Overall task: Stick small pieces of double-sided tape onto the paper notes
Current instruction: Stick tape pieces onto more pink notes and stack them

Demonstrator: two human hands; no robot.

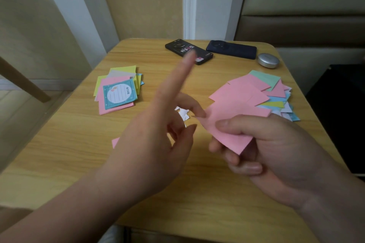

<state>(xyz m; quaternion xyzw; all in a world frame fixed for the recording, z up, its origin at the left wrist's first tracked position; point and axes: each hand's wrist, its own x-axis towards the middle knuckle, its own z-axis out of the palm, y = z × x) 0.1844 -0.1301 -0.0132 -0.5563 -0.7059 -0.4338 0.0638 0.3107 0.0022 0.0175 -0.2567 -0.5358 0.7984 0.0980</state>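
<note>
Head camera looks down at a pink note (233,130) held up over the desk (59,154), near the middle of it. The right hand (276,150) pinches this note. Its thumb lies flat on top and its curled fingers sit under the paper. The note tilts, with one corner pointing down.

The left hand (158,144) is just beside the note, and its fingers are spread apart. The pointer finger sticks straight up and away and looks blurry. Another finger bends down, and its tip touches the left corner of the pink note. The thumb is near the note's edge but not on it. This hand holds nothing that I can see.

Small white bits (182,113) lie on the desk behind the left hand's fingers. I cannot tell what they are. A little pink corner (115,142) peeks out from behind the left hand.

On the right side of the desk is a messy pile (256,92) of pink, green, blue and yellow notes, spread out like a fan. On the left side is a neater stack (118,108) of pink and yellow notes. A blue picture card (119,93) lies on top of it.

At the far edge of the desk lie a black phone (188,51) and a dark blue phone (231,49), side by side. A round silver case (268,60) sits just beside the blue phone.
</note>
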